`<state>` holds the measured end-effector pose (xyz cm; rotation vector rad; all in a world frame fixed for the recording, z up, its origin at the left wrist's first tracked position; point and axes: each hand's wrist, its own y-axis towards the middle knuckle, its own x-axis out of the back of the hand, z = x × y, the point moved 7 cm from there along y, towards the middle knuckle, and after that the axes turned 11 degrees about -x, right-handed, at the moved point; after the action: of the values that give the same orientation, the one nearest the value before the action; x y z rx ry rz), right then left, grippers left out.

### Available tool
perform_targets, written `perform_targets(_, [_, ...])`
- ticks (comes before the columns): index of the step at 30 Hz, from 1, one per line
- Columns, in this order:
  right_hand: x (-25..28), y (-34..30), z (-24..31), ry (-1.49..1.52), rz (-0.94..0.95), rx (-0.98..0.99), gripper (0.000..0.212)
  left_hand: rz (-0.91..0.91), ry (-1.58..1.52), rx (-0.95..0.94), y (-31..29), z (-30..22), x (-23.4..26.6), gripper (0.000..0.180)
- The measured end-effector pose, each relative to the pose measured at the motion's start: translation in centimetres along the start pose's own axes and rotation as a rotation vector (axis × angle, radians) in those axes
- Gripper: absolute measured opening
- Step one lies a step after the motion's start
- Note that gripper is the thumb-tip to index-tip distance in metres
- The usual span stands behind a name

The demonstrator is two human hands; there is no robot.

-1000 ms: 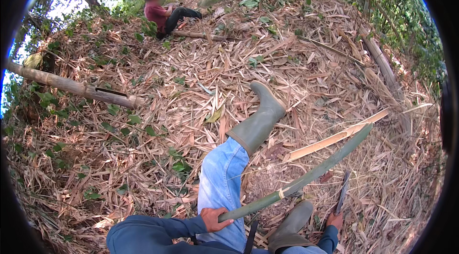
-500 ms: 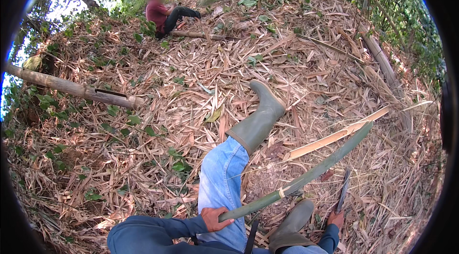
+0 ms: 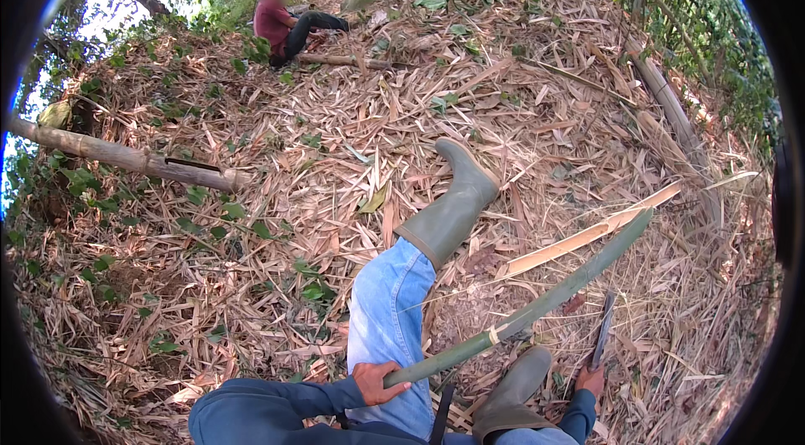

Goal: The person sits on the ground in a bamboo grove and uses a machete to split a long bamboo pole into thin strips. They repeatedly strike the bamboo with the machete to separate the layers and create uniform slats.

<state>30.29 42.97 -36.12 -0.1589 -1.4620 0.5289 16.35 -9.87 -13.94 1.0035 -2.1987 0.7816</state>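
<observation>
My left hand (image 3: 376, 383) is closed round the near end of a long green bamboo strip (image 3: 537, 307), above my jeans-clad left thigh. From there the strip slants up and away to the right, crossing over my tucked-in right boot's toe side, with a pale ring at one joint. On the right, my right hand (image 3: 589, 380) grips a machete (image 3: 603, 329), whose dark blade points away from me. Blade and bamboo are apart. The handle is mostly hidden in my fingers.
A split pale bamboo piece (image 3: 591, 237) lies beyond the green strip. My left rubber boot (image 3: 459, 202) stretches forward over dry leaves. A bamboo log (image 3: 126, 157) lies at left, another (image 3: 667, 101) at far right. A seated person (image 3: 281, 23) is far off.
The bamboo strip's far end has dipped very slightly. Both hands keep their hold and stay almost in place; the view has shifted a little.
</observation>
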Motion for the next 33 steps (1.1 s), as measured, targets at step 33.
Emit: perform_targets(33, [-0.01,-0.19,0.2,-0.036,-0.024,-0.005,0.037,-0.005,0.017,0.018,-0.17,0.22,-0.13,0.036])
